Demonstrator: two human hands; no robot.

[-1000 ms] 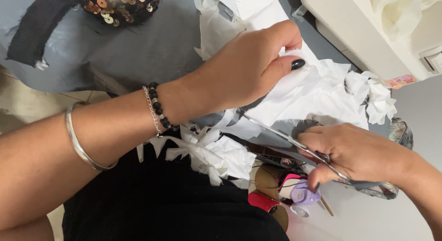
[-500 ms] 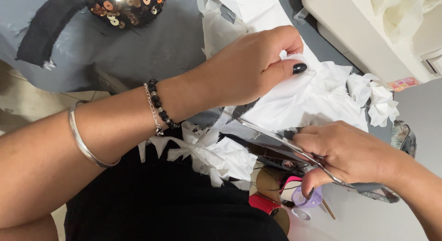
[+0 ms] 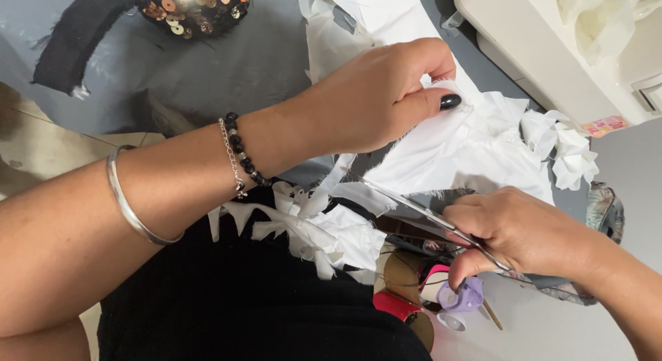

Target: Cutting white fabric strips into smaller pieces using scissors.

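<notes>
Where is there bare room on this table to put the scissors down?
Bare grey table shows between the sequinned piece and the white fabric. Another bare patch lies at the right, below the white machine. Near the right hand, scraps and spools crowd it.

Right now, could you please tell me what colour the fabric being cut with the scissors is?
White: the fabric, pinched by the left hand, shows best in the head view.
</notes>
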